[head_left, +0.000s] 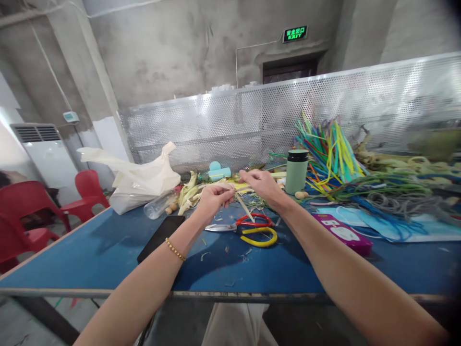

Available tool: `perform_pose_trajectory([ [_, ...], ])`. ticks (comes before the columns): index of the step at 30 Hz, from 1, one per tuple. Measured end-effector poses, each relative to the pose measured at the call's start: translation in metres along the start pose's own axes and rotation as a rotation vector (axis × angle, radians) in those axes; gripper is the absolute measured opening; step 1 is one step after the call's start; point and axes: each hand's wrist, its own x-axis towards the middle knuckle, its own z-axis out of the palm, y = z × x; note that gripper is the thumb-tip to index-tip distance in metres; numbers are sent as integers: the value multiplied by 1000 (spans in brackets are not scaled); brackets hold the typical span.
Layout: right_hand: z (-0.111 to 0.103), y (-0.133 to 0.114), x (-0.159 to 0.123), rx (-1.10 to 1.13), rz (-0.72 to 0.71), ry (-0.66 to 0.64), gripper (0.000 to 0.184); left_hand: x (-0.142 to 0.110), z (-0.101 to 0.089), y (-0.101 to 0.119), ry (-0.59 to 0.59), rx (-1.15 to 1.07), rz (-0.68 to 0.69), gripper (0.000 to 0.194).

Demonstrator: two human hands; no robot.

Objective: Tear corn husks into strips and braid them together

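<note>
My left hand (216,198) is closed in a pinch on a pale, flat strip that looks like corn husk (245,206); one end slants down toward the scissors. To its right my right hand (264,185) is raised a little higher, fingers bent and pressed together; whatever is between the fingertips is too small to make out. Below both hands lie scissors (259,241) with one red and one yellow handle loop, blades pointing left. Behind the hands spreads a heap of pale husks (189,194). A black phone (162,235) rests beside my left forearm.
A white plastic bag (144,180) and clear bottle (160,205) stand left. Rightward are a green jar (296,174), a purple box (344,234), colourful pipe cleaners (336,154), cords (392,185) and blue masks (387,223). A perforated metal screen (201,127) borders the blue table (108,259).
</note>
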Motion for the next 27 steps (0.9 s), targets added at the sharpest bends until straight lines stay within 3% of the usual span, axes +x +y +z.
perform_pose_trajectory([
  [2,4,-2,-4,90,-2,-202,38,-1,2,1,-7,48,0,27],
  [4,8,-4,-8,227,28,-250,31,-2,3,3,9,62,-1,25],
  [8,12,-6,-11,393,81,-198,23,-3,3,6,36,44,-26,24],
  [14,14,-9,-12,404,81,-196,26,-3,4,6,15,5,21,28],
  [22,26,-2,-12,438,103,-116,20,-2,11,2,138,-25,28,12],
  [27,32,-7,-15,462,153,-59,21,-4,15,6,163,30,41,15],
])
